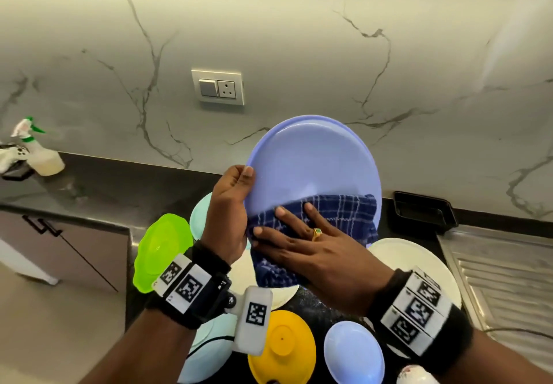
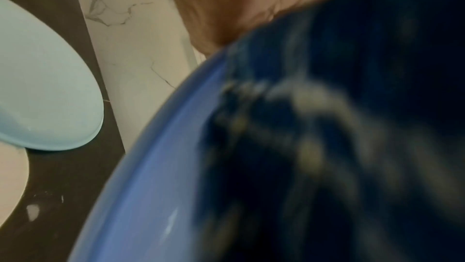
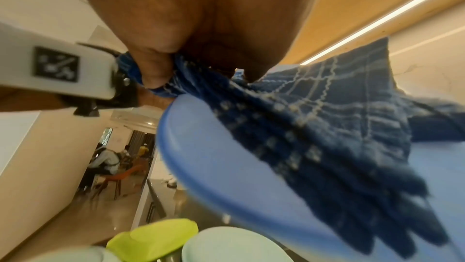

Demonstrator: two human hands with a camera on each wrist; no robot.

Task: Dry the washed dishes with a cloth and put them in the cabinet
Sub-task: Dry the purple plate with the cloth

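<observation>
Blue plate (image 1: 311,162): left hand (image 1: 230,204) grips rim; right hand (image 1: 302,246) flat, pressing checked cloth (image 1: 344,213). Risk: wet rim slipping.

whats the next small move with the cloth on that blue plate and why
Probably slide the right hand and the checked cloth up across the blue plate. The cloth covers only the plate's lower part; the upper face is bare and likely unwiped. The left hand has a grip on the plate's left rim, steadying it above the counter.

Left hand (image 1: 230,204) grips; right hand (image 1: 305,243) presses, fingers (image 1: 294,217) spread
</observation>
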